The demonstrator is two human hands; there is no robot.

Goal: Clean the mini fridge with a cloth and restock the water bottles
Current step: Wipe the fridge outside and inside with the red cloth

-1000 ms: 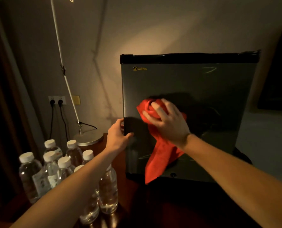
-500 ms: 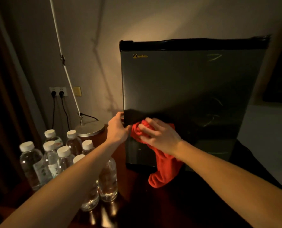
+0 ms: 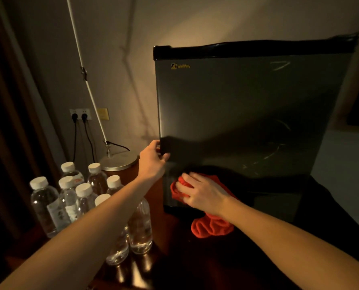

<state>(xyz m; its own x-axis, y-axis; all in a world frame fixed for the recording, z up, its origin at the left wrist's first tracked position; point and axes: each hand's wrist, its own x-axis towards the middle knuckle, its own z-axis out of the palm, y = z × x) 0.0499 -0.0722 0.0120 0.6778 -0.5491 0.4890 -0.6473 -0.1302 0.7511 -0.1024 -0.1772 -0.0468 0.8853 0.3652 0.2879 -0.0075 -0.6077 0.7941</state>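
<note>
1. Left hand (image 3: 153, 162) grips the mini fridge (image 3: 247, 122) door's left edge at about 9 o'clock, so keep it braced there.
2. Right hand (image 3: 203, 195) presses the bunched red cloth (image 3: 212, 228) to the door's bottom-left corner, around 7 o'clock. Probably best to use flat, overlapping strokes.
3. Water bottles (image 3: 80, 197) wait at the fridge's 8 o'clock. Mind your elbow near them.

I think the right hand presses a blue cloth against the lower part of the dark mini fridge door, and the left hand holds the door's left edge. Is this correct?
Not quite: the cloth is red, not blue. In the head view the right hand presses the crumpled red cloth against the lower part of the dark mini fridge door, and the left hand holds its left edge.
</note>
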